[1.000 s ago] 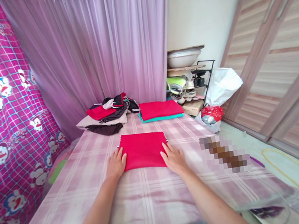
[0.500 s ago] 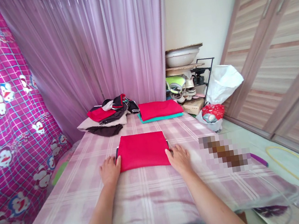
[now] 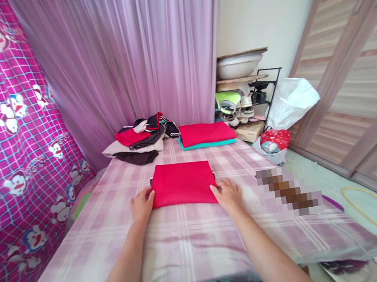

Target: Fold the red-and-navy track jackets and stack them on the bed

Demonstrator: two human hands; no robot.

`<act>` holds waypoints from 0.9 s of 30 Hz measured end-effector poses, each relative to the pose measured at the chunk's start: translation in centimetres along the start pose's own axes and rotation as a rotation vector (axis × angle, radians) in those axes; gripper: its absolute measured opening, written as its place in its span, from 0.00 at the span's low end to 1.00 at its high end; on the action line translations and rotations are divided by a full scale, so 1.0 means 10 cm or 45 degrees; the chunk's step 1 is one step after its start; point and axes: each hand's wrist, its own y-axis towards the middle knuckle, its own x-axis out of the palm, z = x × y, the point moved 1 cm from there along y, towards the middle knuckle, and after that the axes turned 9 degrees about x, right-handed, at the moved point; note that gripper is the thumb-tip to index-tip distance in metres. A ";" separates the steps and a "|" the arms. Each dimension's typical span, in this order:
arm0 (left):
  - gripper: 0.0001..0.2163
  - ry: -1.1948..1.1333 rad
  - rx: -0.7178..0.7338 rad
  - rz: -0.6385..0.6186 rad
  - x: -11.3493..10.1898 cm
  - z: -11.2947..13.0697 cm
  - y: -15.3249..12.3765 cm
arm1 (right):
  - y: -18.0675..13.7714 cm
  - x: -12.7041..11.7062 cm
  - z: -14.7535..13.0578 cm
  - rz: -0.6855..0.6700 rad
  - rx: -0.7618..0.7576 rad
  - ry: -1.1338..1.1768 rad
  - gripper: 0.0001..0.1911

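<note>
A folded red garment [image 3: 183,184] lies flat in front of me, with dark and white edges peeking out at its sides. My left hand [image 3: 142,205] grips its left edge, thumb on top and fingers curled at the side. On the opposite edge, my right hand [image 3: 228,193] pinches the cloth the same way, its fingertips partly hidden. Beyond it, another folded red garment [image 3: 207,133] rests on a folded teal one [image 3: 210,144]. To the left of that stack is a loose heap of clothes [image 3: 141,136] in red, black and pale grey.
A checked pink-and-white sheet [image 3: 191,250] covers the bed. At its right side lies a blurred-out brown object [image 3: 287,189]. A shoe rack [image 3: 250,102], white bag [image 3: 289,101] and wardrobe [image 3: 355,86] stand to the right. Purple curtains [image 3: 132,54] hang behind.
My fingers, spread flat beside the garment before, now curl in at its edges. The whole view has shifted slightly, and the garment still lies on the bed.
</note>
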 end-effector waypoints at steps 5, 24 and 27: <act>0.18 -0.099 -0.038 -0.010 0.04 -0.07 0.05 | 0.02 -0.03 -0.03 0.003 -0.028 0.001 0.18; 0.21 -0.475 0.041 -0.162 0.02 0.00 0.58 | 0.40 -0.22 -0.21 -0.350 -0.028 0.406 0.06; 0.20 -0.485 0.126 -0.116 -0.04 0.16 0.72 | 0.54 -0.32 -0.30 -0.254 -0.110 0.428 0.05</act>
